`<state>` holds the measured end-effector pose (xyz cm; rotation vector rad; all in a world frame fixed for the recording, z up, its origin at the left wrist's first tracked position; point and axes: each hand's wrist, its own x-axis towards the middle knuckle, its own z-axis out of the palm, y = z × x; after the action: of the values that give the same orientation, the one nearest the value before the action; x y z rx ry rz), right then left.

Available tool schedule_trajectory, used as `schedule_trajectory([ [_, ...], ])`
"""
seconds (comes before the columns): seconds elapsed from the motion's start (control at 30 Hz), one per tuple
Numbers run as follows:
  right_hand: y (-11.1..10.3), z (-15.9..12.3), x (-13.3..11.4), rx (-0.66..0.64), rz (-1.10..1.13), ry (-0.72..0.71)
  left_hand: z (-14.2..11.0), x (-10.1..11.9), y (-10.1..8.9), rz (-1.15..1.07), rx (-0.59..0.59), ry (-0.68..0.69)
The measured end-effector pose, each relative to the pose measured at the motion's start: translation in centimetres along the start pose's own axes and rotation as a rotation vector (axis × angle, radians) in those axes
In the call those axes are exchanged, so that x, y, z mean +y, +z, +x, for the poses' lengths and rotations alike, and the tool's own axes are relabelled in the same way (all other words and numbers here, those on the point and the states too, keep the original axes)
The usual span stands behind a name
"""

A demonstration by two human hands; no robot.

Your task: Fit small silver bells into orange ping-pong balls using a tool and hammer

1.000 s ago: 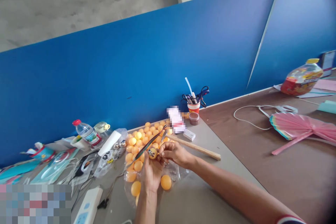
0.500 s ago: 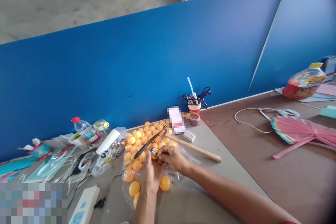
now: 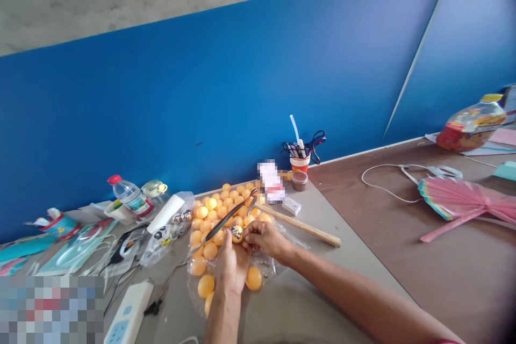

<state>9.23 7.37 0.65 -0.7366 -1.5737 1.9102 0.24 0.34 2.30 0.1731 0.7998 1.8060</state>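
Shiny ball (image 3: pixel 237 234), still between both hands (image 3: pixel 234 267) (image 3: pixel 266 239), more gold showing

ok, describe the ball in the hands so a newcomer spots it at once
Below the blue partition, find the orange balls massed on the grey tabletop. Over them, the left hand holds a gold-toned ball beside the right hand. Its mirror-like shine sets it apart from the plain orange ones.

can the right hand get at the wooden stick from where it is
Probably yes: the wooden stick lies close beyond the right hand, and nothing appears to cover its right end, though that hand looks busy beside the shiny ball.
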Motion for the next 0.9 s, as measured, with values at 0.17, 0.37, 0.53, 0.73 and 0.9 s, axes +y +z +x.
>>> schedule_trajectory([
  [0.17, 0.01, -0.12, -0.29, -0.004, 0.132, 0.066, -0.06, 0.05, 0.1, -0.015, -0.01, -0.014],
  [0.37, -0.01, -0.3, -0.47, -0.033, 0.171, 0.051, 0.09, -0.13, -0.16, -0.02, -0.033, -0.027],
  [0.53, -0.07, -0.22, -0.05, -0.033, 0.212, 0.03, 0.11, -0.26, -0.16, -0.024, -0.029, -0.013],
  [0.73, -0.22, -0.13, 0.35, -0.047, 0.224, -0.012, 0.13, -0.2, -0.39, -0.032, -0.049, -0.047],
  [0.9, -0.05, -0.21, 0.22, -0.038, 0.244, -0.019, 0.19, -0.28, -0.47, -0.051, -0.063, -0.037],
])
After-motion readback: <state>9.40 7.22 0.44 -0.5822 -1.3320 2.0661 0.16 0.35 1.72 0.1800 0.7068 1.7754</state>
